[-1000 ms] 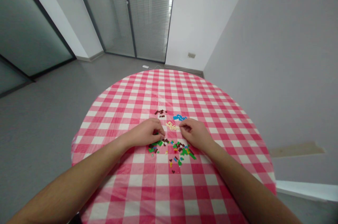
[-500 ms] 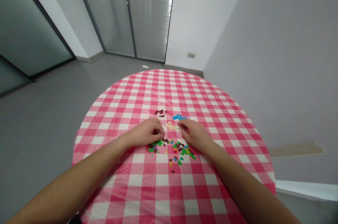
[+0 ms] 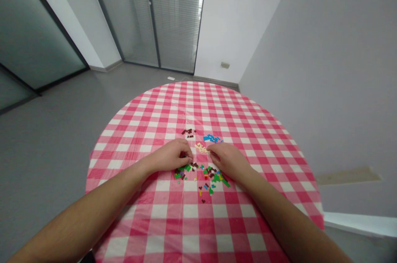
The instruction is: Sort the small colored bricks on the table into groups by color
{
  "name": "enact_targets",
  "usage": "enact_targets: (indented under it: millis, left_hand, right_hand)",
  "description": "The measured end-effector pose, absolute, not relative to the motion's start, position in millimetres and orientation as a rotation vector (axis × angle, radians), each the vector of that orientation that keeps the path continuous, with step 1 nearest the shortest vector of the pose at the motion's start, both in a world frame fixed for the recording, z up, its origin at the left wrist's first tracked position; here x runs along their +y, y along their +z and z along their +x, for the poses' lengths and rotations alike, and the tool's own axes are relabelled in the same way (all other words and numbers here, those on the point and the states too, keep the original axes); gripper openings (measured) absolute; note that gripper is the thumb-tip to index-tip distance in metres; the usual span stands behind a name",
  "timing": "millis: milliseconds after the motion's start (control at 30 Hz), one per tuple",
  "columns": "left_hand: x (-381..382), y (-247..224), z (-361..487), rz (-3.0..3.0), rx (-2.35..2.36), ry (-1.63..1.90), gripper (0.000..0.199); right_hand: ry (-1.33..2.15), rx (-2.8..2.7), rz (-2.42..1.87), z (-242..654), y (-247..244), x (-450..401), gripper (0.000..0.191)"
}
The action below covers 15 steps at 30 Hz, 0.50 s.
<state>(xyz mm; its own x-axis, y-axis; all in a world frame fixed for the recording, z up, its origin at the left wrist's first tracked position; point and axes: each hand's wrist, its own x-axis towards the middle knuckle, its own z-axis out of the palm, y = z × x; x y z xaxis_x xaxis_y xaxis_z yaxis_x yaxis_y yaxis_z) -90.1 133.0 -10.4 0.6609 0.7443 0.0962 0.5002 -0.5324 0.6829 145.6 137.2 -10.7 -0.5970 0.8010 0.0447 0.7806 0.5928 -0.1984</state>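
My left hand [image 3: 175,154] rests on the table with its fingers curled and thumb drawn in, at the upper left edge of a mixed pile of small toy bricks [image 3: 216,177]. Whatever its fingertips may hold is too small to make out. My right hand [image 3: 228,158] is bent in a pinch, its fingertips at the right side of a cluster of cream bricks [image 3: 201,147]. I cannot see what lies between those fingertips. Just beyond them is a group of blue bricks [image 3: 211,138]. Farther off to the left lie several dark brown bricks [image 3: 189,131].
A red-and-white checked cloth [image 3: 173,223] covers the round table. A few loose bricks, among them a brown one [image 3: 203,201], are scattered toward me. Behind the table stand a glass partition [image 3: 173,19] and a white power strip [image 3: 170,78] on the floor.
My right hand has shifted slightly toward me and to the left, from the blue bricks to the cream ones, uncovering more blue bricks. My left hand stays in place.
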Motion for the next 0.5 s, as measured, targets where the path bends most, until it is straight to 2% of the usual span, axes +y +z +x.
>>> enact_targets:
  millis: [500]
  left_hand:
    - [133.2,-10.5,-90.2,2.239,0.963,0.510,0.012]
  right_hand:
    - [0.216,-2.662,-1.268,147.2,-18.1,138.0,0.024]
